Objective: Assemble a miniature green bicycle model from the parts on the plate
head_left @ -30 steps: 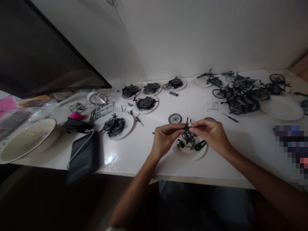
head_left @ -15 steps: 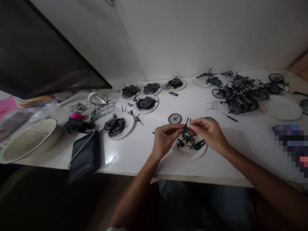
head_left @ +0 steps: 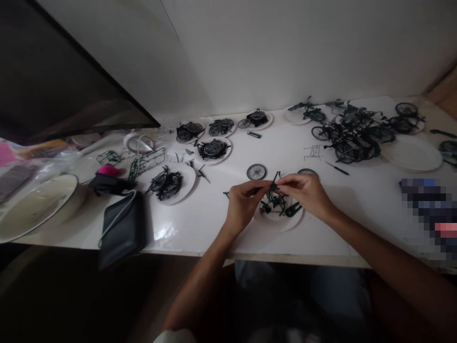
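Over a white paper plate point(head_left: 279, 223), my left hand point(head_left: 243, 206) pinches a slim dark green model bicycle part point(head_left: 274, 181) that points upward. My right hand point(head_left: 307, 190) meets it from the other side, its thumb and finger closed on the same part near the top. Any smaller piece between the fingertips is hidden. Dark green bicycle pieces lie on the plate under my hands, among them a chain guard-like piece point(head_left: 293, 209). Behind my left hand lies a spoked toy wheel point(head_left: 256, 171); a second wheel point(head_left: 307, 172) is partly covered by my right hand.
Plates of model bicycle parts point(head_left: 213, 149) stand along the wall and at left point(head_left: 187, 188). A heap of model bicycles point(head_left: 357, 143) is at back right, beside an empty-looking plate point(head_left: 414, 155) and a thin black tool point(head_left: 337, 168). An enamel basin point(head_left: 67, 209) and black pouch point(head_left: 123, 228) sit left.
My right fingertips have come in closer to my left ones and closed on the bicycle part. The whole view has shifted slightly.
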### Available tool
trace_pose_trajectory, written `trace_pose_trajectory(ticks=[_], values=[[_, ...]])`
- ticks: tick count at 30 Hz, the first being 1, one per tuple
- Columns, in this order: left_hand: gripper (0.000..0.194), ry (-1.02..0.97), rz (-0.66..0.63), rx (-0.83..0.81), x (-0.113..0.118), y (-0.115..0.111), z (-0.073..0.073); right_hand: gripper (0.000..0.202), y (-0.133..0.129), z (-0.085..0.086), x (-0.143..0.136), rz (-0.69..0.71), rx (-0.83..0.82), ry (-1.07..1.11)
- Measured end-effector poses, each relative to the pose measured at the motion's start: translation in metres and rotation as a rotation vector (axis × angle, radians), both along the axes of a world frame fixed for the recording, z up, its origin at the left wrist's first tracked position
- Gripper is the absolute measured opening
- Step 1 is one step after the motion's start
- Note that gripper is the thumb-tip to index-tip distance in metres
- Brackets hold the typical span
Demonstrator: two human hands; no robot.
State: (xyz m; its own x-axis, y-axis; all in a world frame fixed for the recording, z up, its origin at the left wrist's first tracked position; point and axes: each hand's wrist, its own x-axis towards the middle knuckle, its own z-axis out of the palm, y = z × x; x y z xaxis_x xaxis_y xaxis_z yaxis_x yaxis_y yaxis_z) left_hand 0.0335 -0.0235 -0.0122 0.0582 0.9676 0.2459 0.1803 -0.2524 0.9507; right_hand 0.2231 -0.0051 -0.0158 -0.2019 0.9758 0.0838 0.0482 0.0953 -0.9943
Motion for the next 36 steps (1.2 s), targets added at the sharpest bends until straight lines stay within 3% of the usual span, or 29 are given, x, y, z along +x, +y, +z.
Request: trace_pose_trajectory(ticks=[9, 19, 24, 30, 36], values=[[0.014, -0.149, -0.158, -0.125, -0.005, 0.003, 0.004, 0.018, -0.001, 0.011, 0.001, -0.015, -0.025, -0.002], [0.017, -0.066, -0.208, -0.131, -0.006, 0.000, 0.006, 0.013, -0.004, 0.011, -0.002, -0.014, 0.037, -0.062], [0.017, -0.135, -0.191, -0.125, -0.014, 0.005, 0.009, 0.006, -0.007, 0.016, 0.003, 0.033, 0.304, -0.265], [0.020, -0.210, -0.094, -0.122, -0.036, -0.001, 0.003, 0.020, -0.013, 0.019, 0.010, 0.418, 0.614, -0.685], [0.017, -0.170, 0.032, -0.118, -0.052, -0.024, 0.004, 0.026, -0.019, 0.022, 0.006, 0.452, 0.749, -0.982]])
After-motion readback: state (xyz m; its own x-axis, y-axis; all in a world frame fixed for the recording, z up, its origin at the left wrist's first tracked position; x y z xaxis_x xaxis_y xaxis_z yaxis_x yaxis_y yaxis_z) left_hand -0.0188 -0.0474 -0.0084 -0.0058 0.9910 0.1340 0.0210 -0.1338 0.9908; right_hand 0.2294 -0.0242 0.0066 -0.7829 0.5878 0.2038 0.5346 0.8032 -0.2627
